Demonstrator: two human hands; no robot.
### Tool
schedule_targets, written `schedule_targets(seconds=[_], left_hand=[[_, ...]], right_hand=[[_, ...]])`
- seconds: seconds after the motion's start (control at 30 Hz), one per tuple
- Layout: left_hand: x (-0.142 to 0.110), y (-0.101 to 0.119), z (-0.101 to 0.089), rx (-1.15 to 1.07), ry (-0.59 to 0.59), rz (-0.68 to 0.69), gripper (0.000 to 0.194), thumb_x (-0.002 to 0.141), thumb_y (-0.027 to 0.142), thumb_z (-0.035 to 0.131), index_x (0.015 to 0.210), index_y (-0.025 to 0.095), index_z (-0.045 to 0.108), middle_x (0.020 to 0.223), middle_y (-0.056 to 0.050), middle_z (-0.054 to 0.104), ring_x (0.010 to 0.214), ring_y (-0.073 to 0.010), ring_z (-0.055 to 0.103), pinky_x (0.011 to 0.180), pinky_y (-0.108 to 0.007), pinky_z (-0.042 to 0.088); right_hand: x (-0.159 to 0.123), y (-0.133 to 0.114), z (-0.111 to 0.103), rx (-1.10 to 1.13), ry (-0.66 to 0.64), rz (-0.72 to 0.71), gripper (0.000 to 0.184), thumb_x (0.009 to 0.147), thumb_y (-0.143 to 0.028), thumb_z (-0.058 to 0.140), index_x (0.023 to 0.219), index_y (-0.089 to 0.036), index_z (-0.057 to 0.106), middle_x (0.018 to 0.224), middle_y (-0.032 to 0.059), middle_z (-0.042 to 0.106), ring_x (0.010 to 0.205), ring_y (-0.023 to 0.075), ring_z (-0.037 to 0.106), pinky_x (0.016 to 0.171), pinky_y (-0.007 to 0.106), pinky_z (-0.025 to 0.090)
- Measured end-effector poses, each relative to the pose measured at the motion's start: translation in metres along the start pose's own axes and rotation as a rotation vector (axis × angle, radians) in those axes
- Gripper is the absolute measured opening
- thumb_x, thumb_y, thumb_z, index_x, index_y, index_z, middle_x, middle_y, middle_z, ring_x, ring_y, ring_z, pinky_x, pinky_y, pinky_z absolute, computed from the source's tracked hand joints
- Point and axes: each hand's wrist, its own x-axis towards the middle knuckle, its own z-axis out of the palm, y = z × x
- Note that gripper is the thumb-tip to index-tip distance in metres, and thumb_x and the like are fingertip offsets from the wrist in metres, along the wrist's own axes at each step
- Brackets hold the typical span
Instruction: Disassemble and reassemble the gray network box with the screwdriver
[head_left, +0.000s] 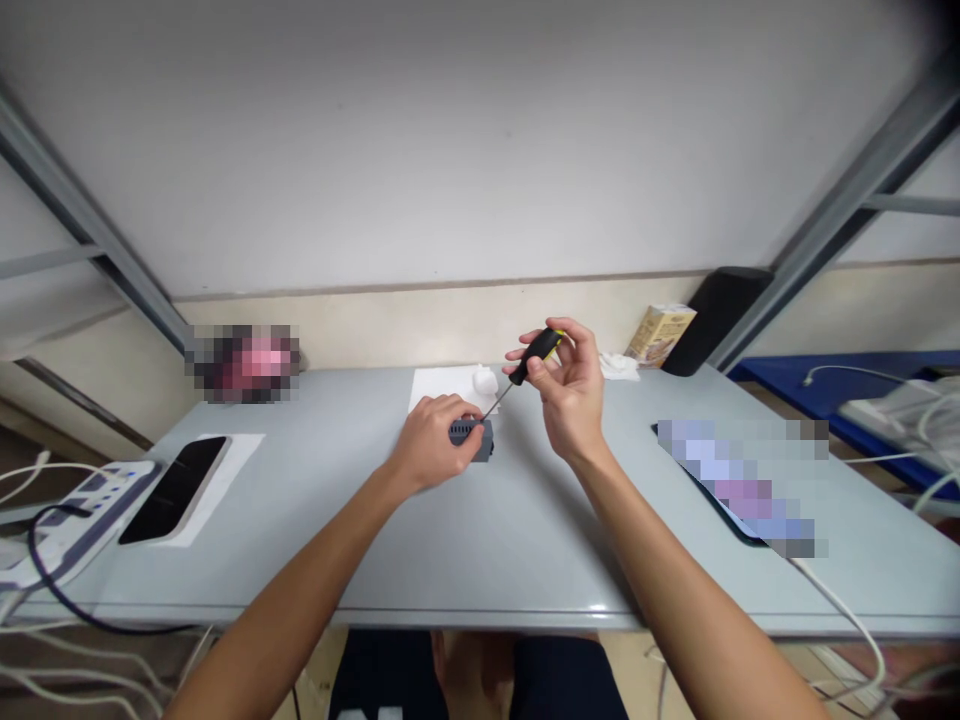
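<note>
My left hand (431,440) is closed over a small dark grey box-shaped device (480,440) that rests on the grey table (480,540), holding it down. My right hand (570,385) grips a screwdriver (536,355) with a black and yellow handle. The screwdriver slants down to the left, and its thin shaft reaches the top of the device by my left fingers. A small white object (484,380) lies on a white sheet of paper (442,385) just behind the device.
A black phone (176,487) lies on white paper at the left, beside a white power strip (71,510) with cables. At the right lie a blurred flat device (742,480), a small carton (660,333), a black speaker (716,315) and a crumpled tissue (619,366).
</note>
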Motion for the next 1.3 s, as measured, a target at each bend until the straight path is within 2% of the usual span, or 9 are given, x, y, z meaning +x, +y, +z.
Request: schedule_targets(seconds=[0.27,0.37,0.5,0.57,0.7,0.77,0.87,1.03,1.3], left_hand=[[0.000,0.000,0.000,0.007,0.006,0.000,0.005,0.092,0.023,0.063,0.094,0.023,0.068,0.095,-0.001,0.076,0.089,-0.0211,0.070,0.085,-0.040,0.047],[-0.001,-0.001,0.001,0.009,0.005,0.003,0.006,0.093,0.023,0.062,0.096,0.023,0.068,0.096,-0.001,0.076,0.090,-0.0209,0.070,0.087,-0.040,0.047],[-0.001,-0.001,0.001,0.009,-0.001,-0.002,0.007,0.093,0.023,0.062,0.097,0.023,0.068,0.097,-0.001,0.077,0.091,-0.0209,0.070,0.087,-0.040,0.047],[-0.001,0.000,0.000,0.002,-0.004,-0.007,0.007,0.092,0.023,0.062,0.096,0.023,0.068,0.097,-0.001,0.077,0.090,-0.0210,0.070,0.087,-0.040,0.047],[0.000,0.002,-0.002,0.000,-0.015,-0.017,0.006,0.092,0.023,0.062,0.095,0.024,0.067,0.096,-0.002,0.077,0.090,-0.0216,0.071,0.088,-0.041,0.047],[0.000,0.002,-0.002,0.002,-0.017,-0.016,0.006,0.092,0.023,0.062,0.094,0.024,0.067,0.097,-0.002,0.077,0.091,-0.0217,0.071,0.088,-0.041,0.047],[0.000,0.002,-0.002,-0.002,-0.015,-0.012,0.005,0.092,0.022,0.062,0.094,0.023,0.067,0.096,-0.002,0.077,0.091,-0.0218,0.071,0.088,-0.040,0.048],[0.001,0.002,-0.002,-0.003,-0.019,-0.022,0.005,0.091,0.023,0.063,0.094,0.023,0.067,0.095,-0.002,0.076,0.089,-0.0218,0.070,0.087,-0.041,0.047],[0.000,0.003,-0.004,-0.024,-0.018,-0.041,0.008,0.094,0.023,0.059,0.095,0.023,0.067,0.093,-0.002,0.074,0.089,-0.0212,0.069,0.088,-0.040,0.048]], right_hand=[[0.000,-0.004,0.001,-0.035,-0.036,0.015,0.043,0.090,-0.041,0.074,0.127,-0.035,0.052,0.114,0.0031,0.062,0.095,0.0200,0.071,0.086,0.043,0.066],[0.000,-0.010,0.004,-0.043,-0.070,0.035,0.047,0.088,-0.041,0.077,0.128,-0.035,0.053,0.111,0.0029,0.062,0.099,0.0203,0.069,0.085,0.040,0.065],[0.000,-0.014,0.004,-0.129,0.002,0.008,0.043,0.083,-0.039,0.083,0.118,-0.033,0.060,0.113,0.0034,0.061,0.104,0.0206,0.065,0.082,0.035,0.063],[0.000,-0.013,0.002,-0.126,0.003,0.003,0.040,0.085,-0.040,0.080,0.120,-0.033,0.061,0.112,0.0039,0.063,0.102,0.0213,0.065,0.085,0.038,0.062],[0.000,-0.011,0.000,-0.017,-0.081,0.042,0.038,0.095,-0.043,0.068,0.131,-0.036,0.056,0.116,0.0049,0.067,0.100,0.0222,0.069,0.092,0.046,0.061],[0.000,-0.010,0.001,-0.047,-0.053,0.031,0.037,0.093,-0.044,0.071,0.126,-0.035,0.058,0.120,0.0049,0.065,0.102,0.0217,0.068,0.088,0.042,0.062],[0.000,-0.010,0.002,-0.133,0.020,-0.012,0.041,0.085,-0.042,0.080,0.119,-0.033,0.060,0.115,0.0042,0.063,0.101,0.0211,0.067,0.085,0.039,0.063],[-0.001,-0.008,0.001,-0.032,-0.038,0.002,0.044,0.092,-0.043,0.072,0.132,-0.035,0.056,0.117,0.0053,0.066,0.097,0.0227,0.071,0.089,0.047,0.065],[0.001,-0.006,-0.002,-0.005,0.018,-0.039,0.042,0.091,-0.040,0.073,0.130,-0.036,0.058,0.117,0.0040,0.065,0.095,0.0216,0.072,0.087,0.045,0.066]])
